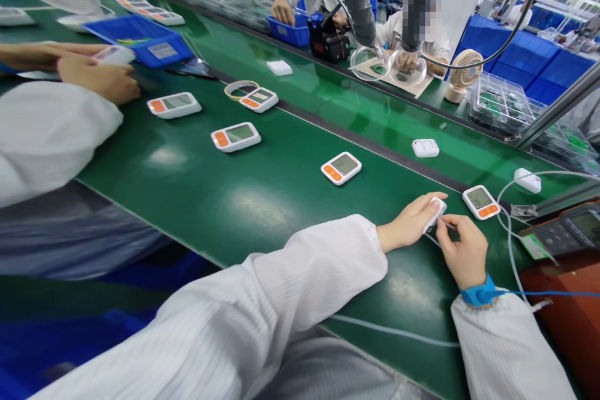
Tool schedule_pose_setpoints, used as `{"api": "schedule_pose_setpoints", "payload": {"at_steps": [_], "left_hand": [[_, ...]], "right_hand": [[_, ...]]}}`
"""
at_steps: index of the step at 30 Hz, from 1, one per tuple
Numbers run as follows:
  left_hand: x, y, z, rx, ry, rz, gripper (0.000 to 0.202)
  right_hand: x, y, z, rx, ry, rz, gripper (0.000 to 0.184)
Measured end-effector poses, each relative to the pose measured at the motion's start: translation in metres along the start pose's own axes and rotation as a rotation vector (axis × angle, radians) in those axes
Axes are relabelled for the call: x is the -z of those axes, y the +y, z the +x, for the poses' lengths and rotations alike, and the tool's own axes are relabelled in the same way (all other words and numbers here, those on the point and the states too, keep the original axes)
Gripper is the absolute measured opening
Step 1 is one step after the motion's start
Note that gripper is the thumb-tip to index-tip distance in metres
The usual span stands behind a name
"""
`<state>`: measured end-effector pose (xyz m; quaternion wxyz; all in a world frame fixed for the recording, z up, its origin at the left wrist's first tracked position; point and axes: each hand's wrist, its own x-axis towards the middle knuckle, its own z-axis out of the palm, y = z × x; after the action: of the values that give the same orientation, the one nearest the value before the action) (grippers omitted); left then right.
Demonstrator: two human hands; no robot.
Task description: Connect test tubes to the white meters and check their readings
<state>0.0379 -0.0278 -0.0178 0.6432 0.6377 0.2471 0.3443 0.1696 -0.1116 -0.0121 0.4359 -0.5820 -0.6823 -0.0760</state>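
Head view: a small white device [435, 211] is held up just above the green table [281, 197], gripped pretty snugly by the left hand [409, 220]. The right hand [464, 249] is brought right up to its lower end, thumb and forefinger narrowed to a pinch; whether anything's caught between them honestly can't be told, too tiny. A blue wrist strap [478, 292] is worn on that arm. Just past the right hand, a lit meter with orange buttons [481, 202] is laid face up, and a similar orange-button meter [341, 168] is set farther left. At far left, a white unit [115, 55] is held by a co-worker's hand [96, 78], near a blue tray [162, 51].
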Motion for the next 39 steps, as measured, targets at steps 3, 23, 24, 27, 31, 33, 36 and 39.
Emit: {"api": "schedule_pose_setpoints", "payload": {"at_steps": [3, 23, 24, 27, 31, 33, 36, 39], "left_hand": [[-0.0006, 0.0000, -0.0013, 0.000, -0.018, 0.039, 0.055], [0.0013, -0.0004, -0.0012, -0.114, -0.006, 0.182, 0.053], [0.0014, -0.0002, -0.0008, -0.095, -0.002, 0.172, 0.052], [0.0016, 0.0001, 0.0006, -0.059, -0.003, 0.139, 0.050], [0.0012, -0.0002, 0.0010, -0.034, 0.004, 0.110, 0.048], [0.0011, -0.0005, 0.0006, -0.029, 0.009, 0.108, 0.049], [0.0014, -0.0009, -0.0004, -0.044, 0.008, 0.124, 0.050], [0.0020, -0.0007, -0.0013, -0.062, 0.005, 0.159, 0.051]], "right_hand": [[-0.0003, 0.0009, -0.0002, -0.003, -0.006, -0.013, 0.010], [-0.0001, -0.0016, 0.0004, -0.054, -0.052, 0.021, 0.016], [-0.0009, -0.0017, 0.0008, -0.053, -0.037, 0.020, 0.015], [-0.0023, -0.0025, 0.0016, -0.051, 0.007, 0.008, 0.014], [-0.0021, -0.0029, 0.0009, -0.061, 0.021, 0.000, 0.014], [-0.0019, -0.0027, 0.0002, -0.068, 0.028, 0.005, 0.015], [-0.0019, -0.0025, -0.0004, -0.076, 0.036, 0.017, 0.014], [-0.0016, -0.0029, 0.0000, -0.081, 0.026, 0.025, 0.015]]}}
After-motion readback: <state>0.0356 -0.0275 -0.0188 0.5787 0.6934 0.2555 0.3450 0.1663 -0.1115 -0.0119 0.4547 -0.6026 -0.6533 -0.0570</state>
